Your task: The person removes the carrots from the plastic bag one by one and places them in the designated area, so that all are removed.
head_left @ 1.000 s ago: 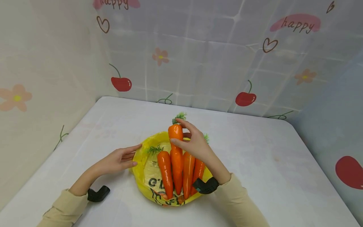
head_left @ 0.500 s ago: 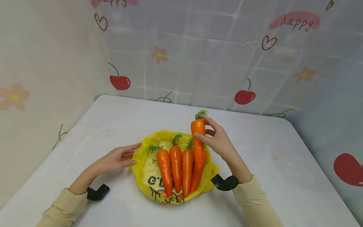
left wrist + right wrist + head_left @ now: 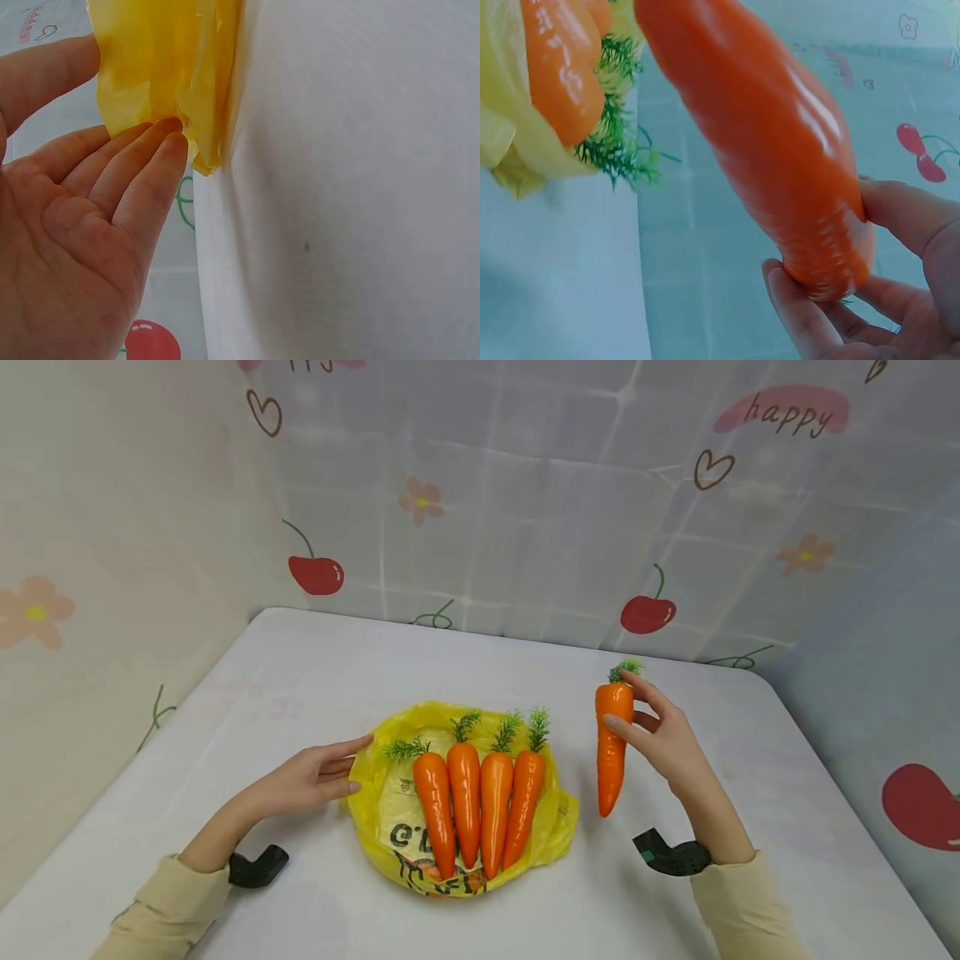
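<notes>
My right hand [image 3: 667,743] pinches a shiny orange carrot [image 3: 612,760] near its thick upper end, beside its green top. The carrot hangs tip down, over the table to the right of the yellow plastic bag [image 3: 366,814]. In the right wrist view, thumb and fingertips sit on opposite sides of the carrot [image 3: 757,135]. Several more carrots [image 3: 493,810] lie side by side in the bag, green tops pointing away. At the bag's left side, my left hand [image 3: 296,785] touches the yellow plastic [image 3: 150,67] with relaxed, nearly straight fingers.
The bag's rolled-down rim forms a round, shallow opening, with loose plastic [image 3: 558,827] bunched at its right. A white cloth covers the table [image 3: 757,793]. Printed curtains [image 3: 525,527] stand behind it and along both sides.
My right hand has lifted one carrot out from among the others and carried it right, clear of the bag. The left hand has stayed at the bag's left side.
</notes>
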Action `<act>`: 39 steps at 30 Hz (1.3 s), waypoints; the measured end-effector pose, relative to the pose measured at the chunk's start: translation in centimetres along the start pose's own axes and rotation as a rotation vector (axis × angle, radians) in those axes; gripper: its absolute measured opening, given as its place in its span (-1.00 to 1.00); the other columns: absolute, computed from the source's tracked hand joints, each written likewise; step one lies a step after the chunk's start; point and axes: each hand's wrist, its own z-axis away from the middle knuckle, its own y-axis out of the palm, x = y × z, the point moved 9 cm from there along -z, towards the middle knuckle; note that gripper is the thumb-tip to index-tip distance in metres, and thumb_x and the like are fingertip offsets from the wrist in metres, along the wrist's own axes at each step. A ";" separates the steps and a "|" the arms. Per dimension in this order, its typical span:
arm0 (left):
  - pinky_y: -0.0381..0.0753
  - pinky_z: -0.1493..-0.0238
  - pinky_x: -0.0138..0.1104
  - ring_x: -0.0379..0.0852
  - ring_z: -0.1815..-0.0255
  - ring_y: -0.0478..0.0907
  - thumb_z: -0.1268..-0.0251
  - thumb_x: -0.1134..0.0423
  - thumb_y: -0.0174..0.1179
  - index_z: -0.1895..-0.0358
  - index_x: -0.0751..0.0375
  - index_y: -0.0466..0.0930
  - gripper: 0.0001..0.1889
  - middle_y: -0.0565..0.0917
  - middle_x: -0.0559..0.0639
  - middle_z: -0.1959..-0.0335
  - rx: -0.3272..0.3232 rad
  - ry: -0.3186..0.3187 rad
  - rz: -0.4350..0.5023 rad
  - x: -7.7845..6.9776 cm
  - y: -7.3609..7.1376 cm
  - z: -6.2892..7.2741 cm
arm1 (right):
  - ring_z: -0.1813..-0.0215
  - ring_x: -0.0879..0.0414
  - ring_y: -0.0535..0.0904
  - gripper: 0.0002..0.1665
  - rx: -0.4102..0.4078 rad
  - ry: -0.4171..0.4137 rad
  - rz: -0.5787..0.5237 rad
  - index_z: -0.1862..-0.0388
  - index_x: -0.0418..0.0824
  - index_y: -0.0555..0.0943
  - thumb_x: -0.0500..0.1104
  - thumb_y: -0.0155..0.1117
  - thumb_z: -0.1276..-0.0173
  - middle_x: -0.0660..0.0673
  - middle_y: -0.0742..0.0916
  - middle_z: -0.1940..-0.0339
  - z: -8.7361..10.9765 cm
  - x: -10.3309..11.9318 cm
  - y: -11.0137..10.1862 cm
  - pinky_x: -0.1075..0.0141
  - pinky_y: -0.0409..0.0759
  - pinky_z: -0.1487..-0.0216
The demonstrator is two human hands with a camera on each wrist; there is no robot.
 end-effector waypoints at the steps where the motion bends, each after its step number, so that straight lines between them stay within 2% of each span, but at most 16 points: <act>1: 0.39 -0.14 -0.12 0.27 -0.24 0.30 -0.32 0.26 0.17 -0.39 0.45 0.11 -0.33 0.17 0.33 -0.37 -0.001 0.000 -0.002 0.0 0.0 0.0 | -0.09 -0.22 0.47 -0.20 -0.013 0.009 0.008 -0.48 -0.15 0.13 -0.07 0.23 -0.35 -0.29 0.36 -0.23 0.2 -0.4 -0.6 0.37 0.56 0.10; 6: 0.39 -0.15 -0.12 0.28 -0.24 0.29 -0.32 0.26 0.17 -0.39 0.45 0.11 -0.33 0.16 0.33 -0.37 -0.001 -0.002 -0.001 0.0 0.0 0.0 | -0.08 -0.23 0.45 -0.19 -0.056 0.034 0.041 -0.49 -0.17 0.08 -0.06 0.19 -0.38 -0.33 0.33 -0.23 0.8 -2.4 -3.0 0.54 0.49 0.16; 12: 0.39 -0.15 -0.12 0.26 -0.24 0.30 -0.32 0.27 0.17 -0.39 0.46 0.10 -0.33 0.16 0.34 -0.37 0.004 0.004 0.001 -0.1 0.0 -0.1 | -0.09 -0.24 0.42 -0.19 -0.084 0.066 0.077 -0.50 -0.21 0.04 -0.05 0.15 -0.40 -0.38 0.31 -0.24 1.5 -4.8 -5.3 0.58 0.49 0.18; 14: 0.39 -0.15 -0.12 0.26 -0.24 0.30 -0.32 0.26 0.17 -0.39 0.45 0.10 -0.34 0.16 0.33 -0.37 0.006 0.007 0.001 -0.1 0.0 -0.1 | -0.10 -0.22 0.41 -0.17 -0.090 0.104 0.081 -0.50 -0.21 0.02 0.00 0.13 -0.40 -0.38 0.29 -0.25 1.8 -5.8 -5.9 0.48 0.53 0.10; 18: 0.39 -0.15 -0.11 0.26 -0.24 0.30 -0.32 0.27 0.17 -0.39 0.45 0.10 -0.34 0.16 0.33 -0.38 0.008 0.006 0.003 -0.1 0.1 -0.2 | -0.08 -0.07 0.42 -0.14 -0.094 0.174 0.066 -0.50 -0.22 -0.01 0.07 0.10 -0.40 -0.37 0.27 -0.28 2.4 -7.4 -6.6 0.02 0.47 -0.11; 20: 0.38 -0.15 -0.10 0.27 -0.24 0.29 -0.32 0.27 0.17 -0.39 0.45 0.10 -0.34 0.16 0.33 -0.37 0.008 0.000 0.004 -0.1 0.1 -0.1 | -0.07 -0.03 0.43 -0.13 -0.087 0.190 0.069 -0.51 -0.21 -0.02 0.08 0.10 -0.40 -0.36 0.27 -0.28 2.5 -8.1 -6.5 -0.06 0.43 -0.13; 23: 0.39 -0.15 -0.10 0.27 -0.24 0.29 -0.32 0.27 0.17 -0.39 0.45 0.10 -0.33 0.15 0.34 -0.38 0.010 -0.010 0.008 -0.1 0.0 -0.1 | -0.08 -0.12 0.43 -0.14 -0.073 0.192 0.061 -0.50 -0.22 0.00 0.05 0.12 -0.40 -0.39 0.28 -0.27 2.5 -8.7 -6.0 0.25 0.52 -0.05; 25: 0.39 -0.14 -0.12 0.26 -0.25 0.29 -0.32 0.27 0.16 -0.39 0.45 0.09 -0.33 0.15 0.33 -0.38 0.011 -0.015 0.012 -0.1 0.0 0.0 | -0.10 -0.20 0.41 -0.15 -0.066 0.189 0.054 -0.50 -0.22 0.01 0.04 0.13 -0.40 -0.40 0.28 -0.27 2.4 -9.0 -5.5 0.48 0.49 0.08; 27: 0.40 -0.14 -0.14 0.26 -0.25 0.29 -0.32 0.28 0.16 -0.39 0.46 0.08 -0.33 0.14 0.34 -0.38 0.014 -0.016 0.019 -0.1 -0.1 0.0 | -0.11 -0.25 0.40 -0.15 -0.056 0.188 0.039 -0.50 -0.22 0.02 0.03 0.14 -0.40 -0.41 0.27 -0.27 2.3 -9.2 -4.9 0.59 0.43 0.16; 34: 0.41 -0.13 -0.17 0.25 -0.25 0.29 -0.32 0.29 0.16 -0.39 0.48 0.08 -0.33 0.13 0.35 -0.38 0.019 -0.011 0.024 -0.2 -0.1 -0.1 | -0.13 -0.27 0.37 -0.14 0.010 0.215 -0.001 -0.50 -0.22 0.01 0.00 0.17 -0.38 -0.42 0.24 -0.29 1.9 -9.4 -2.3 0.52 0.47 0.14; 39: 0.41 -0.13 -0.17 0.24 -0.25 0.29 -0.32 0.28 0.17 -0.39 0.47 0.08 -0.33 0.14 0.34 -0.38 0.020 -0.014 0.020 -0.1 -0.1 -0.1 | -0.15 -0.28 0.35 -0.13 0.031 0.225 -0.005 -0.51 -0.20 0.00 0.01 0.18 -0.38 -0.41 0.21 -0.31 1.9 -9.8 -1.8 0.28 0.48 0.00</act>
